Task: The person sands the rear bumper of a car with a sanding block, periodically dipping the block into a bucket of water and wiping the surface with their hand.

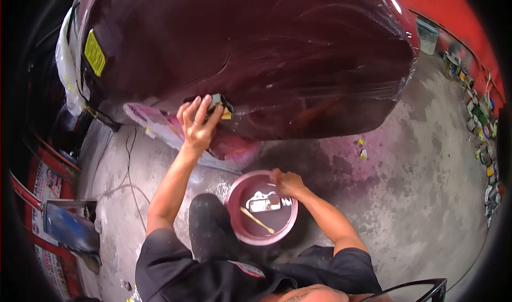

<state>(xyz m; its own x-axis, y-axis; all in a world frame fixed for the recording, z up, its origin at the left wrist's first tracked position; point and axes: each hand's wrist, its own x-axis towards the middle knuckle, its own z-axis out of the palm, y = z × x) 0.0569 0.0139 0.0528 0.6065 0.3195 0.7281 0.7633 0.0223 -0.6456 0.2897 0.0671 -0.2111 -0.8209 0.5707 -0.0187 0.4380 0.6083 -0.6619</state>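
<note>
My left hand presses a sanding block against a wet, dark maroon car panel. The block looks yellowish, with grey sandpaper about it; the fingers partly cover it. Lower down, my right hand has its fingers curled over the rim of a pink bucket, gripping it. Dark liquid stands in the bucket. A slim pale-yellow stick, perhaps a brush, lies slanted inside it. Beside the stick is a bright white patch that may be a reflection.
A yellow rectangle sits at the panel's left end, near white plastic sheeting. Pink-stained sheeting hangs below the panel. Several cans line the red wall at right. A blue container stands at left; a cable crosses the concrete floor.
</note>
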